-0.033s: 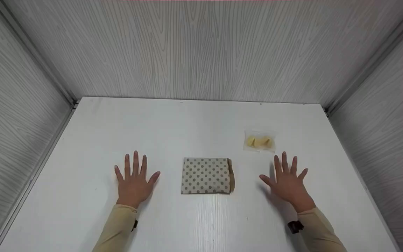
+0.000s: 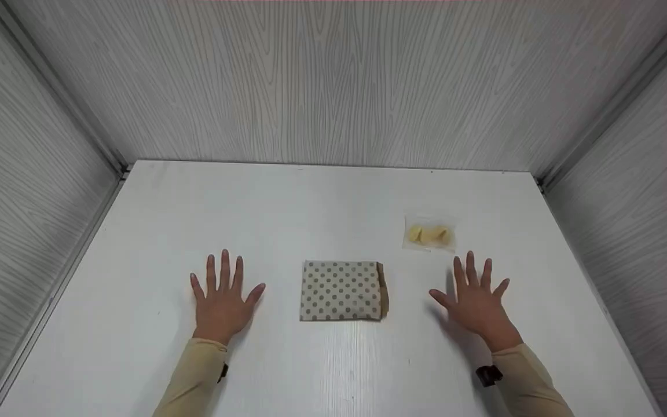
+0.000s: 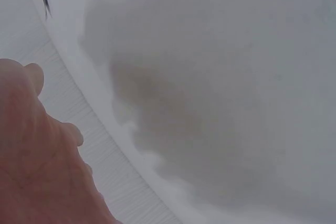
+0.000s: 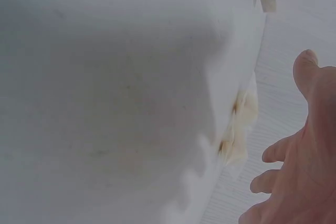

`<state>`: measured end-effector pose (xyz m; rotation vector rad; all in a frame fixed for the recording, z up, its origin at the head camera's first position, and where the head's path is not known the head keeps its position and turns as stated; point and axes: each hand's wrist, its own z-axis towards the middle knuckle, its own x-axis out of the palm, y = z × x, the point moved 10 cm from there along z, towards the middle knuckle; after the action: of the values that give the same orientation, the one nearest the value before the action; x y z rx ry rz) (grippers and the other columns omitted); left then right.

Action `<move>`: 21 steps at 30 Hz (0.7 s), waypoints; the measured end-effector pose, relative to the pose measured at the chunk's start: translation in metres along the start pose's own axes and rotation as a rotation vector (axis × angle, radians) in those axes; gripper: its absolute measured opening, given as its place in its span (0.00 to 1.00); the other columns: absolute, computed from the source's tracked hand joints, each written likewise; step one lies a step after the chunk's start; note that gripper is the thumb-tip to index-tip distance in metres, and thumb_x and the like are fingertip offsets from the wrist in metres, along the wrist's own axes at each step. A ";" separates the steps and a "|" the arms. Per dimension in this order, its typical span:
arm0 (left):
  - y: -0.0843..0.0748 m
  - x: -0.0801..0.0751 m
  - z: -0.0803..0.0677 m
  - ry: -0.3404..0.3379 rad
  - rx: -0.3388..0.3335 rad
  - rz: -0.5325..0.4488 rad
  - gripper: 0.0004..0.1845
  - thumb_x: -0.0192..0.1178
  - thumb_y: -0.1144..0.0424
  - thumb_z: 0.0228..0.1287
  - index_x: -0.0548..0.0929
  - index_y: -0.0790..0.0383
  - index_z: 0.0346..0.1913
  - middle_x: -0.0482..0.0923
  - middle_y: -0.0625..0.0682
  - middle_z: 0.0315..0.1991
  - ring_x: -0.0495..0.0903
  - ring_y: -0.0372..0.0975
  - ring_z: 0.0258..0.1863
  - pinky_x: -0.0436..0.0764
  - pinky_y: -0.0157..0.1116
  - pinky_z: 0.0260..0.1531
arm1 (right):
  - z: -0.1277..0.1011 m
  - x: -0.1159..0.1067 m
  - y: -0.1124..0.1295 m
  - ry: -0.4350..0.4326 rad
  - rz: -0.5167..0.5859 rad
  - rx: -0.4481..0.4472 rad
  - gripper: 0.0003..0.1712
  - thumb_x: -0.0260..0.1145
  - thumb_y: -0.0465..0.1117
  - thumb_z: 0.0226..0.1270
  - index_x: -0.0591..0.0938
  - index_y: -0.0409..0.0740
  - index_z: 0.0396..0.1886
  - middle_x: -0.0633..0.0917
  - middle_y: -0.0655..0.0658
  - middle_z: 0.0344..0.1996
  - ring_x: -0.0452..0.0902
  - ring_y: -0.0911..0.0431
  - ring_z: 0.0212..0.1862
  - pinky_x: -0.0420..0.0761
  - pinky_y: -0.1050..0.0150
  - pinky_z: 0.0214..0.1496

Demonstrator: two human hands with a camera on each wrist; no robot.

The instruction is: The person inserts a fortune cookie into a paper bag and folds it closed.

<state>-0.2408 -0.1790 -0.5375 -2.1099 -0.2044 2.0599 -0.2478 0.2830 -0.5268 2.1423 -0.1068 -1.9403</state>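
Pouch (image 2: 339, 291), dotted, lies flat between left hand (image 2: 222, 310) and right hand (image 2: 477, 310), probably centred so either reaches it, brown edge (image 2: 383, 289) facing right. We see each grip spread wide, holding nothing. A clear packet (image 2: 429, 234) sits just beyond the right hand. White surface (image 2: 264, 214) leaves room around, ending at a grained back wall (image 2: 333, 81).

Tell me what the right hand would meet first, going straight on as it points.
Probably the clear packet: its near corner lies just ahead of the right hand; the hand's height is unclear.
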 end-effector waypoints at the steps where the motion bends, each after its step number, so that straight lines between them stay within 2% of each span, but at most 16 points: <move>1: -0.001 0.001 0.000 0.005 0.004 0.004 0.43 0.43 0.37 0.73 0.49 0.65 0.78 0.33 0.63 0.78 0.27 0.57 0.74 0.28 0.63 0.67 | 0.000 0.000 0.001 0.000 -0.002 -0.006 0.56 0.46 0.72 0.70 0.47 0.33 0.77 0.40 0.29 0.75 0.26 0.27 0.72 0.29 0.20 0.59; 3: -0.003 0.001 0.001 0.005 0.026 0.006 0.44 0.44 0.38 0.74 0.49 0.66 0.77 0.34 0.63 0.78 0.29 0.57 0.75 0.29 0.62 0.67 | 0.000 0.001 0.004 -0.010 -0.001 -0.024 0.55 0.47 0.71 0.71 0.48 0.33 0.77 0.41 0.28 0.75 0.27 0.28 0.72 0.30 0.20 0.59; 6: -0.015 0.001 0.002 0.002 0.100 -0.002 0.44 0.47 0.40 0.74 0.48 0.68 0.77 0.37 0.64 0.77 0.33 0.56 0.75 0.33 0.59 0.70 | 0.000 0.001 0.015 -0.034 0.007 -0.093 0.48 0.49 0.64 0.75 0.51 0.32 0.77 0.46 0.30 0.75 0.30 0.31 0.74 0.34 0.22 0.62; 9: -0.035 -0.001 0.004 -0.005 0.207 -0.048 0.45 0.53 0.43 0.72 0.49 0.70 0.76 0.42 0.63 0.77 0.38 0.55 0.75 0.38 0.55 0.71 | -0.001 0.003 0.032 -0.056 0.021 -0.191 0.38 0.53 0.52 0.78 0.57 0.32 0.75 0.52 0.32 0.75 0.35 0.35 0.75 0.40 0.25 0.66; 12: -0.056 0.000 0.005 0.018 0.280 -0.127 0.46 0.57 0.44 0.70 0.51 0.71 0.76 0.45 0.62 0.77 0.42 0.52 0.75 0.42 0.50 0.73 | -0.003 0.007 0.052 -0.053 0.046 -0.277 0.33 0.57 0.44 0.76 0.62 0.32 0.73 0.57 0.33 0.74 0.40 0.37 0.75 0.45 0.29 0.68; 18: -0.096 0.010 0.011 0.106 0.328 -0.289 0.48 0.64 0.42 0.63 0.57 0.68 0.75 0.54 0.58 0.75 0.51 0.48 0.74 0.52 0.42 0.72 | -0.005 0.011 0.085 -0.038 0.136 -0.384 0.28 0.59 0.36 0.74 0.68 0.32 0.70 0.64 0.36 0.71 0.51 0.41 0.74 0.53 0.36 0.71; 21: -0.116 0.014 0.014 0.144 0.371 -0.317 0.51 0.66 0.41 0.60 0.57 0.69 0.75 0.55 0.58 0.74 0.53 0.47 0.73 0.56 0.42 0.71 | -0.007 0.012 0.100 -0.034 0.152 -0.448 0.27 0.59 0.35 0.73 0.69 0.32 0.69 0.66 0.37 0.71 0.54 0.42 0.73 0.56 0.38 0.70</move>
<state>-0.2509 -0.0623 -0.5254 -1.8519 -0.1154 1.6162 -0.2286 0.1846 -0.5147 1.7568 0.1428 -1.7191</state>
